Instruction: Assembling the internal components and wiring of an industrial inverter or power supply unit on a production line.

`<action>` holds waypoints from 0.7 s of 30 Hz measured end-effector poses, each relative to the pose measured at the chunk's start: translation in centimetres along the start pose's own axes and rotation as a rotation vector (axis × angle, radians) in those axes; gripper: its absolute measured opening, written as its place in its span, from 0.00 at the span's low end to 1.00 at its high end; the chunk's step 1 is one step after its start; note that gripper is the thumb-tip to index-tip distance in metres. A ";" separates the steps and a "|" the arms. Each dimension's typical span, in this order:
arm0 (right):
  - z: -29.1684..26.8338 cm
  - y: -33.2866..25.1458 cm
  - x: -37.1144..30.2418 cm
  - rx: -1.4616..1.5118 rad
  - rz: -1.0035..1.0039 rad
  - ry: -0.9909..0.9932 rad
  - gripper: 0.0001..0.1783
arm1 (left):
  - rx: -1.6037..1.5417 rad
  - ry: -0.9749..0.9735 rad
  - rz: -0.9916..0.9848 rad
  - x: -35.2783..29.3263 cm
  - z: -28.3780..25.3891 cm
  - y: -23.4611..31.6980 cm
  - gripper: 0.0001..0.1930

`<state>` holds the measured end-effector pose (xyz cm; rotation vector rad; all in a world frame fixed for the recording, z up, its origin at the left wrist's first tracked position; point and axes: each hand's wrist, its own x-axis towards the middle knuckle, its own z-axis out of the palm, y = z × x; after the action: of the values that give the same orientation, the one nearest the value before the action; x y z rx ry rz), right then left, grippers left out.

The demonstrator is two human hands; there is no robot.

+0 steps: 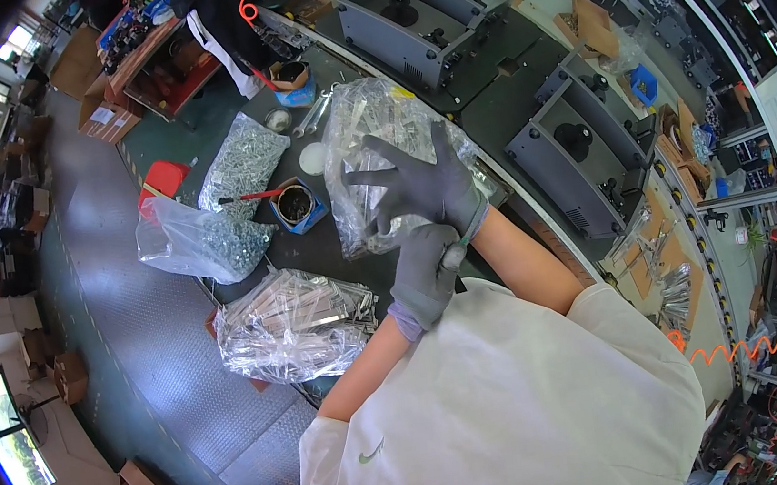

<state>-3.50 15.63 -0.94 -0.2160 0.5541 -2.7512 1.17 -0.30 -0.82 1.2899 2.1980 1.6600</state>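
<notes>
Both my hands wear grey work gloves and meet in front of my chest. My right hand (pixel 422 181) is open, its fingers spread above a clear plastic bag (pixel 352 132) of metal parts. At its wrist, my left hand (pixel 425 272) is closed on the glove cuff (pixel 475 216). Nearer my left forearm lies another clear bag (pixel 292 320) with long flat metal strips inside. Left of the hands stands a small blue box (pixel 301 216) of dark contents, a red-handled brush (pixel 254 196) resting across it.
Two bags of small metal hardware (pixel 241 163) lie at the table's left, beside a red dustpan-like piece (pixel 166 179). Wrenches (pixel 316 112) lie farther back. On the right, a conveyor line carries grey metal housings (pixel 579 149). An orange coiled hose (pixel 764 345) hangs at far right.
</notes>
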 end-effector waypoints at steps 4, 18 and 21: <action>-2.1 1.8 0.1 0.145 -0.174 -0.120 0.44 | -0.192 -0.052 -0.085 -0.7 -0.2 0.0 0.13; 2.9 4.0 -3.7 -0.432 -0.775 0.412 0.44 | 0.231 -0.217 -0.169 0.2 -0.9 -0.3 0.09; 4.7 4.6 -4.6 -0.532 -0.946 0.293 0.39 | 0.277 -0.151 -0.385 -1.2 1.0 0.1 0.10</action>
<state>3.07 11.52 1.16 -0.2375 1.6166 -3.4722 2.55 -0.35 -1.64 0.9220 2.4474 1.1162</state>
